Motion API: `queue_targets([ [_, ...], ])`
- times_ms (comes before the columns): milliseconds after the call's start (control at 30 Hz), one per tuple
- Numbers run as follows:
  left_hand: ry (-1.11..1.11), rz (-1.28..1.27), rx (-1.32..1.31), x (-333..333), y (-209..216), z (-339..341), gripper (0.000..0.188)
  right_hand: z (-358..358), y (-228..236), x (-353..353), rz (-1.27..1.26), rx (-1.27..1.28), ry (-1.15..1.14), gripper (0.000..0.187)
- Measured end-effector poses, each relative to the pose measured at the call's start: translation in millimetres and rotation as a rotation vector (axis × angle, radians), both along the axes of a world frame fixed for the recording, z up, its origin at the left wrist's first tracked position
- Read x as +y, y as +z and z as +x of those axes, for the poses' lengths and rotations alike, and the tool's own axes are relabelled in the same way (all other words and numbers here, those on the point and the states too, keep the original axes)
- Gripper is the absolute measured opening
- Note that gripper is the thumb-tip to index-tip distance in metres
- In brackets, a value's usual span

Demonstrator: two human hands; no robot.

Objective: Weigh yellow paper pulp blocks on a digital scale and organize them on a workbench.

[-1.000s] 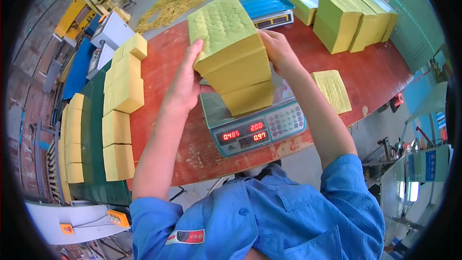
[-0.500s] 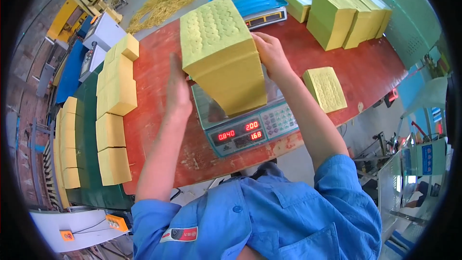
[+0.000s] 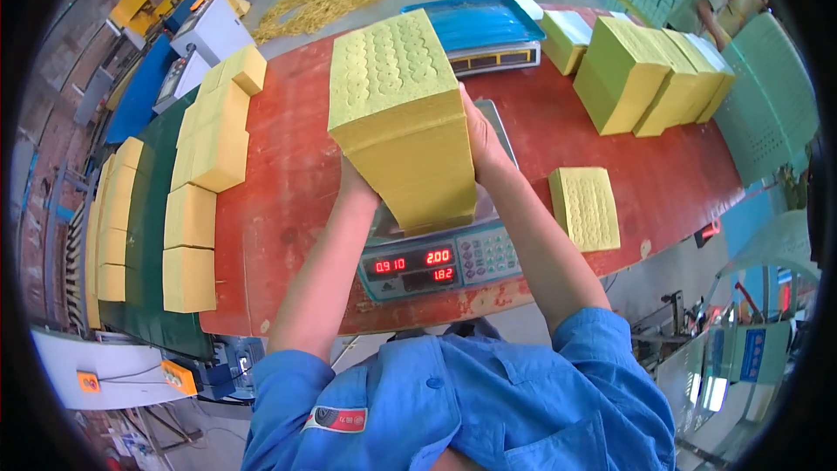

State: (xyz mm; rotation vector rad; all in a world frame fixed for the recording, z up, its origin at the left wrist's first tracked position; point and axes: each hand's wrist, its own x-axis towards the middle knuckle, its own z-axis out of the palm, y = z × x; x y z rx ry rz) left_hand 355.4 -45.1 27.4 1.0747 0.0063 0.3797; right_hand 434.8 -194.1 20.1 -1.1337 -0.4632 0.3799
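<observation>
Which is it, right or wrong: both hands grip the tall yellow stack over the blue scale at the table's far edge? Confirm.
Wrong. In the head view both hands (left, right) grip the stack, but over the grey scale at the near edge; the blue scale sits behind.

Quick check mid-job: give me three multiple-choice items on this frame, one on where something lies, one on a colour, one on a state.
1. Where does the small separate yellow stack lie?
A. On the red table, to the person's right of the near scale
B. On the green conveyor
C. On the far blue scale

2. What colour are the near scale's lit digits?
A. Green
B. Red
C. White

3. How is the tall yellow stack held?
A. Left hand alone
B. Lying untouched
C. Between the left hand and the right hand

Answers: 1 A, it lies on the red top beside the scale; 2 B, the display glows red; 3 C, a hand presses each side.
</observation>
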Motion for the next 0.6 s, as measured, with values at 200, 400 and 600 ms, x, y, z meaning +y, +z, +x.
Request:
queue_targets([
  [200,-0.032,-0.123,-0.094,-4,7,-16,0.051,-13,9,-10,0.056,0.064,0.045,0.066],
  [400,0.234,0.078,0.007,-45,28,-109,0.056,-100,10,-69,0.041,-0.106,-0.087,0.063],
  [600,0.200,0.492,0.304,-47,-14,-313,0.031,-265,-38,-103,-0.034,0.131,-0.139,0.052],
])
